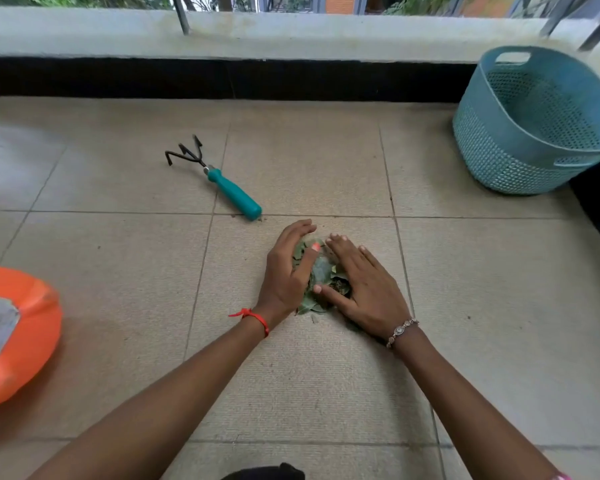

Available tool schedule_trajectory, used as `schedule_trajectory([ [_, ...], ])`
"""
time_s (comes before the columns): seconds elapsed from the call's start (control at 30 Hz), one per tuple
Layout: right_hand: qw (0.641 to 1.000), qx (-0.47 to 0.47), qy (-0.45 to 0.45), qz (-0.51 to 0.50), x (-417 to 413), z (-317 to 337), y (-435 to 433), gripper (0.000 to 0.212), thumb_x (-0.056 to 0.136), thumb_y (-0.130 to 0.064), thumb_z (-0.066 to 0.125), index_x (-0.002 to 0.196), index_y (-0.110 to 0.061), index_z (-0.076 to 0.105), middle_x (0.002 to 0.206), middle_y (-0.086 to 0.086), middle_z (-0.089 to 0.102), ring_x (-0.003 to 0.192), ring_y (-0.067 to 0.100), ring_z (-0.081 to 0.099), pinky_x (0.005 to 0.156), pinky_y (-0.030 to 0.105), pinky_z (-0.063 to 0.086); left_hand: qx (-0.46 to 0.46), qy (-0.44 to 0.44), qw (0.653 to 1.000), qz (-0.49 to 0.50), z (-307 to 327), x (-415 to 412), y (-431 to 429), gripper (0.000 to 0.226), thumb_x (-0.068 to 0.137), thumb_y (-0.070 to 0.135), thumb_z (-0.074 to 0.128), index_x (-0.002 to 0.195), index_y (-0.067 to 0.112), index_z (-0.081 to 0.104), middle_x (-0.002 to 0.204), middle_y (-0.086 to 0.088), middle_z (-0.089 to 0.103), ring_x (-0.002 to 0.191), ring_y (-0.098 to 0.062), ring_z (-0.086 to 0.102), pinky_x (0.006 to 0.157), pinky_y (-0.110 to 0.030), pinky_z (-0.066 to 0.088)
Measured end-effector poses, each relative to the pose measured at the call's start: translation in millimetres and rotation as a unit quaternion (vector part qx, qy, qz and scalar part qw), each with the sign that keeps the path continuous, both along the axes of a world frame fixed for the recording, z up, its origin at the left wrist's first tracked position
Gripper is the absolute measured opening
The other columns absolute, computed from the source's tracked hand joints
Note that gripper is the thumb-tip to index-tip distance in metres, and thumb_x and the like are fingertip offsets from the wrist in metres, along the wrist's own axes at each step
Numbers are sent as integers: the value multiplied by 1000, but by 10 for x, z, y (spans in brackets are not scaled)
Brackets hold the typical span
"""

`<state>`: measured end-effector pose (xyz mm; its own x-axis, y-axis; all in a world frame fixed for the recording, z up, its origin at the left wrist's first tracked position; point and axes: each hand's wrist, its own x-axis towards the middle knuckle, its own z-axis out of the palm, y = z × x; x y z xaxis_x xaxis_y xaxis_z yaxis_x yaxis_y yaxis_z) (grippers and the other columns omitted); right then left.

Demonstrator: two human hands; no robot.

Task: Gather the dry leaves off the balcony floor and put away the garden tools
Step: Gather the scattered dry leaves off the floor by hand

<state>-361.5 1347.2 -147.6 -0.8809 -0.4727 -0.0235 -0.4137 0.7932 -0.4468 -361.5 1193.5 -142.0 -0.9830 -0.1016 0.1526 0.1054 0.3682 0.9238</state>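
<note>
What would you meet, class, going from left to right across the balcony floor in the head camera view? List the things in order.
Orange tub → hand rake → left hand → pile of leaves → right hand → teal basket.

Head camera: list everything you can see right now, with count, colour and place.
hand rake: 1, black prongs, teal handle, on floor left of centre
leaf pile: 1, green, floor centre, between both hands
basket: 1, light blue, perforated, far right by the ledge
orange container: 1, grey label, left edge, partly cut off
left hand: red wrist thread, cupping the pile
right hand: beaded bracelet, fingers flat on the pile
</note>
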Motion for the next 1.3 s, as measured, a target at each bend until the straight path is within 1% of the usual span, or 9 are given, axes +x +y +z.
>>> schedule_trajectory([
  [0.17, 999, 31, 11, 2, -1, -5, -13, 95, 75, -81, 21, 150, -25, 6, 157, -12, 2, 142, -2, -3, 117, 22, -4, -166, 20, 969, 183, -42, 49, -258, 49, 83, 40, 43, 115, 5, 53, 124, -12, 49, 122, -23, 42, 108, -32, 32],
  [0.27, 999, 33, 15, 0, 1, -17, -19, 94, 76, -81, 21, 150, -25, 7, 157, -12, 4, 142, -2, -2, 117, 23, -2, -234, -81, 934, 256, -63, -36, -484, 63, 87, 42, 50, 133, 1, 38, 142, -18, 36, 137, -32, 26, 117, -45, 15],
  [0.37, 999, 34, 17, -1, 6, -14, -18, 91, 77, -79, 20, 150, -25, 8, 157, -11, 6, 142, -2, -2, 117, 24, -2, -291, -185, 921, 180, -65, -152, -675, 82, 92, 52, 45, 149, 3, 13, 159, -13, 4, 147, -22, -4, 116, -41, -11],
  [0.47, 999, 34, 20, 0, 9, -4, -22, 90, 78, -78, 19, 150, -25, 9, 157, -11, 7, 142, -1, -1, 118, 24, -2, -355, -209, 904, 113, -61, -177, -708, 92, 89, 65, 35, 150, 4, 3, 159, -12, -8, 146, -20, -13, 114, -46, -14],
  [0.67, 1000, 19, 22, 0, 10, -27, -25, 86, 80, -75, 20, 149, -25, 12, 156, -8, 13, 143, 1, 4, 119, 27, 2, -416, -158, 894, 49, -138, 36, -545, 106, 68, 79, 2, 151, 13, 7, 159, -12, -6, 146, -20, -13, 112, -49, -15],
  [0.8, 1000, 4, 24, -2, 10, -22, -20, 84, 80, -74, 21, 148, -25, 14, 156, -7, 17, 143, 2, 8, 119, 27, 4, -417, -118, 901, 16, -155, 173, -467, 94, 74, 75, 6, 151, 22, 13, 159, -9, -3, 146, -18, -11, 113, -44, -15],
  [0.97, 999, -30, 26, -5, 24, 3, -24, 79, 82, -70, 26, 145, -23, 21, 153, -5, 26, 142, 3, 16, 118, 24, 5, -384, -55, 920, -54, -135, 88, -401, 88, 81, 68, 13, 151, 16, 7, 160, -2, -2, 144, -8, -9, 116, -26, -7],
  [1.17, 999, -44, 26, -7, 19, -3, -16, 78, 82, -69, 28, 144, -23, 23, 152, -5, 29, 141, 3, 18, 117, 23, 5, -420, -83, 902, -50, -114, -133, -372, 100, 75, 73, 6, 151, 8, 2, 159, -9, -6, 146, -17, -8, 116, -30, -7],
  [1.3, 998, -57, 24, -12, 14, -4, -9, 77, 82, -68, 30, 144, -22, 25, 151, -5, 29, 140, 2, 20, 116, 20, 4, -383, -95, 916, -73, -131, -126, -375, 98, 78, 73, 13, 151, 8, 3, 159, -8, -3, 147, -17, -5, 117, -30, -5],
])
